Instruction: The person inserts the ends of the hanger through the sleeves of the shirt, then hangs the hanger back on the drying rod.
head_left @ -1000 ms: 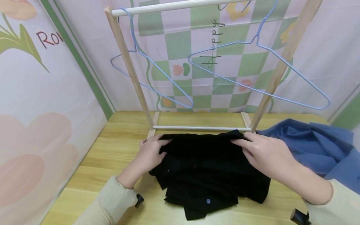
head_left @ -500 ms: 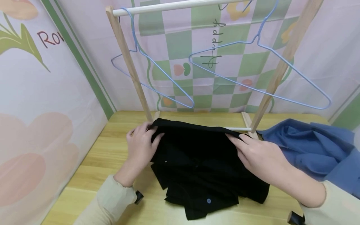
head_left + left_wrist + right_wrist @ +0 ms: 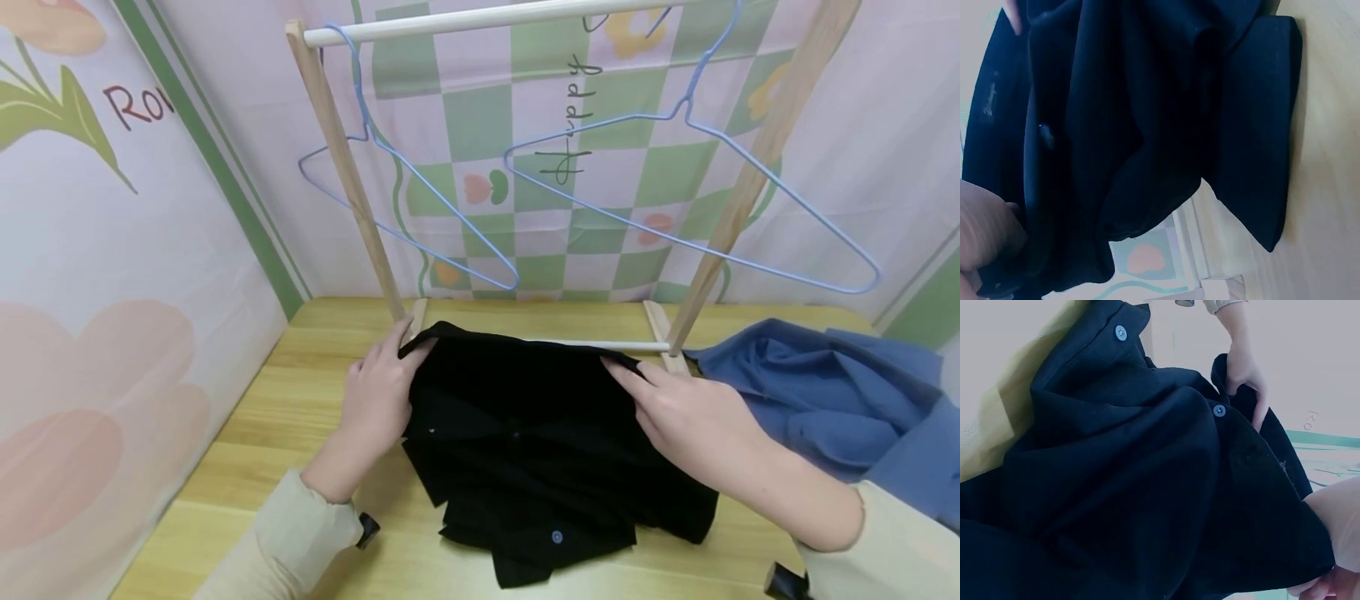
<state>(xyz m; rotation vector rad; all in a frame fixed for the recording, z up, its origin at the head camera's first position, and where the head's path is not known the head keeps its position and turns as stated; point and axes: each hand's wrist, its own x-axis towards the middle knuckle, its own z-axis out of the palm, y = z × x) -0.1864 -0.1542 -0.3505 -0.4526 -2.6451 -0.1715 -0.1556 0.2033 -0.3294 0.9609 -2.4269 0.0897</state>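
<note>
A black shirt (image 3: 525, 475) lies bunched on the table below the rack, its far edge lifted toward the rack's lower bar. My left hand (image 3: 375, 396) grips that edge at its left end, thumb on the near side. At the right end, my right hand (image 3: 697, 421) pinches the same edge, fingertips partly behind the cloth. A blue button (image 3: 557, 537) shows on the part nearest me. Inside the shirt, the left wrist view shows a small printed label (image 3: 989, 100). The right wrist view shows another button (image 3: 1219, 410) close to my left hand.
A wooden rack (image 3: 348, 167) stands behind the shirt. From its white top rail (image 3: 465, 18) hang a left blue hanger (image 3: 450, 208) and a right blue hanger (image 3: 600, 204). A crumpled blue garment (image 3: 840, 392) lies to the right on the wooden table (image 3: 255, 433).
My left hand has moved up and left, raising the left end of the shirt's far edge, then shifted slightly right. My right hand has moved slightly left, still gripping the cloth.
</note>
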